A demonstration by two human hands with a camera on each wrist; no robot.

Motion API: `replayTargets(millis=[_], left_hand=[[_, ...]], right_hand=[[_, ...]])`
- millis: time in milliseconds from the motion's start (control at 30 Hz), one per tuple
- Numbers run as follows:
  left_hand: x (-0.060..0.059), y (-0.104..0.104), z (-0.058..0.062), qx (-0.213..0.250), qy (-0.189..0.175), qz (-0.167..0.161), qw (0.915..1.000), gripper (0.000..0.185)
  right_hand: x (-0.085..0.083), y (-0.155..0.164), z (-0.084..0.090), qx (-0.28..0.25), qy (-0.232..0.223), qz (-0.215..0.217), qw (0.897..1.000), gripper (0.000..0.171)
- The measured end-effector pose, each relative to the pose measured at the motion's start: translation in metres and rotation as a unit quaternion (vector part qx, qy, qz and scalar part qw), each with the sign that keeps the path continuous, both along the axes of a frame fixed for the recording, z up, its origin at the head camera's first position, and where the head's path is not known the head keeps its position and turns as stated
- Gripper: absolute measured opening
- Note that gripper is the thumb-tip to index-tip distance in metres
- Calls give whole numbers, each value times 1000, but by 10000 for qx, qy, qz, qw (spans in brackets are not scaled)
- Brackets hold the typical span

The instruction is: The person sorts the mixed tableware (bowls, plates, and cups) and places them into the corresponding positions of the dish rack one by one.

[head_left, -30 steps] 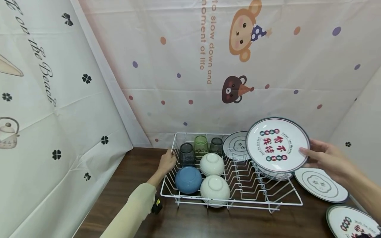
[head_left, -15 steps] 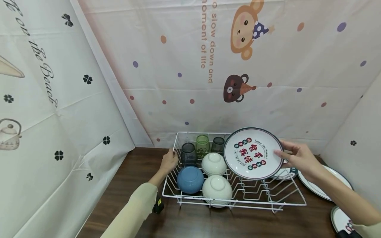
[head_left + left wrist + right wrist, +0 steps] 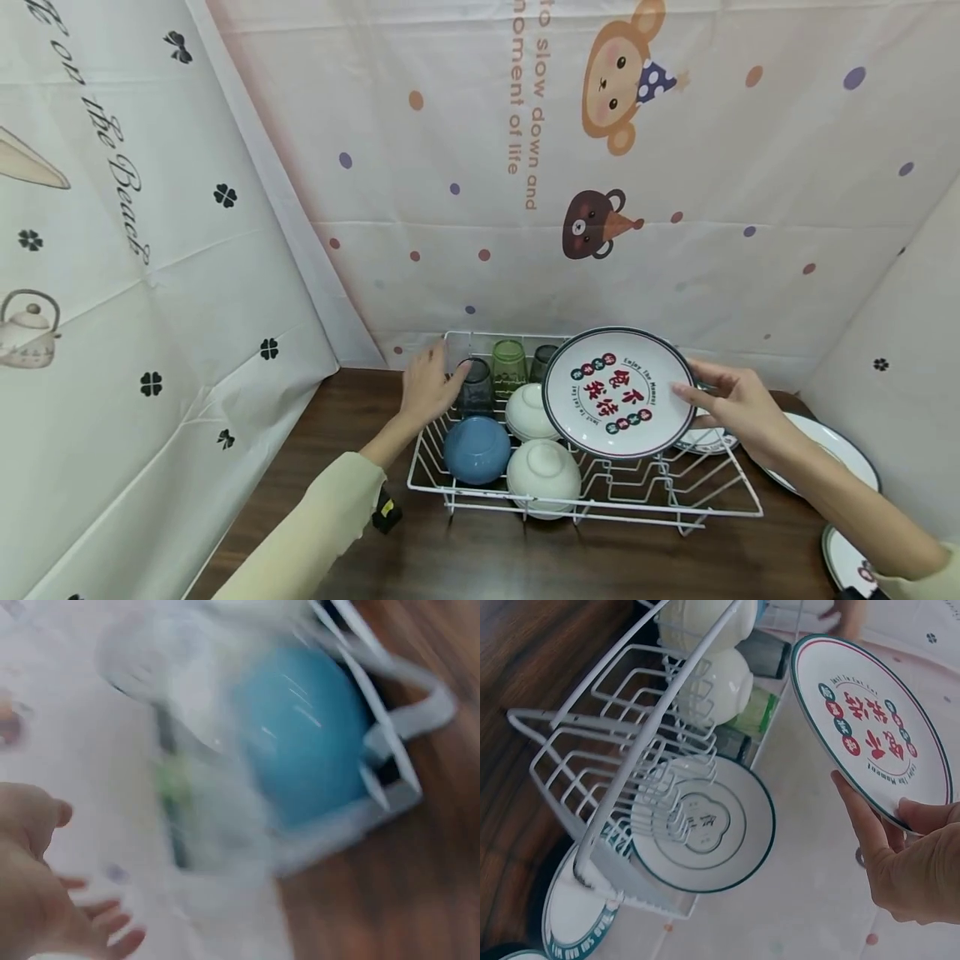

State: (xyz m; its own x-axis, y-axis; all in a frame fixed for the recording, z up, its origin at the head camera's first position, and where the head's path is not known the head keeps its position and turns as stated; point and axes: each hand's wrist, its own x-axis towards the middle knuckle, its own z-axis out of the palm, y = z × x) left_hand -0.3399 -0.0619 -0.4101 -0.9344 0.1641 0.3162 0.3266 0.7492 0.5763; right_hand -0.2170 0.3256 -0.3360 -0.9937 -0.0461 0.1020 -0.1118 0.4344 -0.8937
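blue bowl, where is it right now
In the head view, the blue bowl sits in the front left corner of the rack, left of the front white bowl.

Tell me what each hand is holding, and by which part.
The right hand holds the red-lettered plate by its rim, on the side nearest that hand; the left hand holds nothing.

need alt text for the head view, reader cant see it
A person's right hand holds a white plate with red characters over a white wire dish rack. On the rack's left side are an upturned blue bowl, upturned white bowls and three glasses, with the open left hand near the glasses.
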Motion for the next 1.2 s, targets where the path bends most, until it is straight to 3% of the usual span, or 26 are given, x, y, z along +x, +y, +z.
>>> replayTargets(millis=[67, 167, 233, 300, 433, 567, 700, 833, 900, 1000, 1100, 1200], left_hand=[[14, 8, 19, 368, -139, -917, 9950, 57], [41, 20, 40, 799, -765, -2190, 9694, 55], [58, 26, 48, 927, -987, -2614, 9557, 55], [72, 32, 50, 1125, -936, -2809, 9485, 55], [85, 41, 50, 1802, -741, -2665, 9439, 51], [83, 48, 49, 2228, -774, -2464, 9400, 50], [80, 54, 47, 2461, -743, -2327, 9380, 49], [77, 58, 48, 2496, -393, -2228, 9416, 45], [76, 61, 49, 2379, -128, -2213, 9457, 42], [73, 61, 52, 2202, 237, -2138, 9514, 40], [67, 60, 55, 1961, 671, -2077, 9560, 38], [56, 61, 58, 1659, 1088, -2059, 9583, 36]], right_hand=[[0, -5, 1, -19, 55, -27, 10000, 59], [-1, -15, 0, -160, 73, -43, 9998, 58], [-2, -22, -2, -300, 35, -15, 9995, 58], [-4, -27, -4, -499, -8, -3, 9988, 59], [-6, -31, -7, -979, -113, 175, 9950, 62], [-6, -32, -10, -1226, -292, 345, 9914, 66], [-6, -27, -13, -1073, -545, 507, 9914, 67], [-15, -10, -16, -803, -759, 644, 9918, 69], [-23, 5, -22, -421, -526, 495, 9965, 69], [-36, 28, -43, 773, 147, -83, 9969, 64], [-48, 48, -67, 2021, 462, -666, 9760, 59], [-58, 59, -85, 2625, 647, -901, 9585, 58]])
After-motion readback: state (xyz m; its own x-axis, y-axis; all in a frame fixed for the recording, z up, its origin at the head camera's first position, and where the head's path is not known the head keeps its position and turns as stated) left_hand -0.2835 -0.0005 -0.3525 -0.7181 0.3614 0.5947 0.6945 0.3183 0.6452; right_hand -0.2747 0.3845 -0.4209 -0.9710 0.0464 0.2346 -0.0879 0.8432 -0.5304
